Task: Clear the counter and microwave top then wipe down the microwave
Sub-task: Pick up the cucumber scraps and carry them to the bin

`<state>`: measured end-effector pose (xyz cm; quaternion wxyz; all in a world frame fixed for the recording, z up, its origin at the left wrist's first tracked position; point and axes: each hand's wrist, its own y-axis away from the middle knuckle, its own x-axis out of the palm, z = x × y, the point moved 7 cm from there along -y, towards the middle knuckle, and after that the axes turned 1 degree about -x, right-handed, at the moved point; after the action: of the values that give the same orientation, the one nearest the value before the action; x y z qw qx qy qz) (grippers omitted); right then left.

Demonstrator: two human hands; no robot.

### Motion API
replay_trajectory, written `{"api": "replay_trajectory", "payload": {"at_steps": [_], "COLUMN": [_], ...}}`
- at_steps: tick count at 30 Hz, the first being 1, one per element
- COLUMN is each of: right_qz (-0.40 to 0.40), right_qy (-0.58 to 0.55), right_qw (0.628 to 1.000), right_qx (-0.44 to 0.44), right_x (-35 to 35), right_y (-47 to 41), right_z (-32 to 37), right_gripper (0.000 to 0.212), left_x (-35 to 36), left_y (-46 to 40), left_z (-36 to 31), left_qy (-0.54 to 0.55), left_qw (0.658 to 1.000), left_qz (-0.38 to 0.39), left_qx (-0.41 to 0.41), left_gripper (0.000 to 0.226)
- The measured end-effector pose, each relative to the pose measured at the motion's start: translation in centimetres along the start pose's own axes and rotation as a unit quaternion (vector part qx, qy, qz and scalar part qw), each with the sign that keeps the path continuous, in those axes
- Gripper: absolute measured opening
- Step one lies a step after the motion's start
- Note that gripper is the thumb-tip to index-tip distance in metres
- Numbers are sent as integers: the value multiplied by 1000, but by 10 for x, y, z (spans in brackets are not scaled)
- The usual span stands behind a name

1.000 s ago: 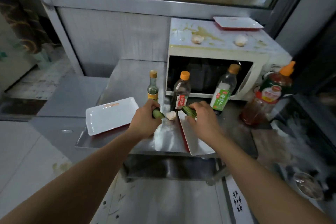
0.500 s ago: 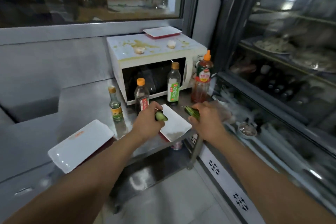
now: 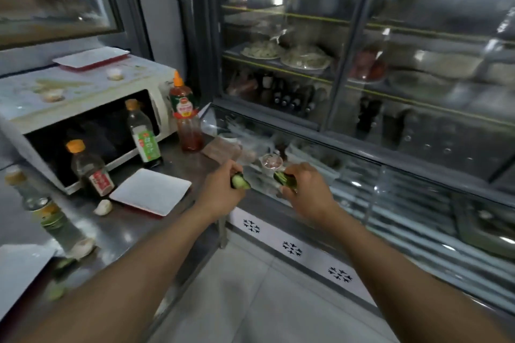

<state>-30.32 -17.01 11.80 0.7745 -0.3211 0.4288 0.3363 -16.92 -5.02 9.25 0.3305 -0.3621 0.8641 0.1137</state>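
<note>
The head view is showing the left hand (image 3: 220, 191) gripping a pale green cut cucumber piece (image 3: 240, 181) in curled fingers, while the right hand (image 3: 305, 189) is pinching a darker green cucumber piece (image 3: 284, 179), both held out past the right edge of the steel tabletop (image 3: 133, 227) in front of a glass-doored display fridge (image 3: 362, 78). On the tabletop, a white rectangular plate with a red underside (image 3: 152, 191) is lying before the stained white microwave (image 3: 83, 108), whose top is carrying another white plate (image 3: 90, 57) and two garlic cloves (image 3: 53, 96); orange-capped bottles (image 3: 143, 133) are standing along its front.
</note>
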Motion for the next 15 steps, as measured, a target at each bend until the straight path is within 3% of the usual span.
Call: {"api": "replay_trajectory", "payload": {"at_steps": [15], "right_qz": [-80], "right_qy": [38], "right_qw": [978], "right_qx": [188], "right_x": [-144], "right_y": [220], "right_z": [-235], "right_gripper": [32], "left_x": [252], "left_y": [103], "left_z": [-214], "left_qy": [21], "left_qw": [976], "left_qz": [181], "left_qx": [121], "left_gripper": [29]}}
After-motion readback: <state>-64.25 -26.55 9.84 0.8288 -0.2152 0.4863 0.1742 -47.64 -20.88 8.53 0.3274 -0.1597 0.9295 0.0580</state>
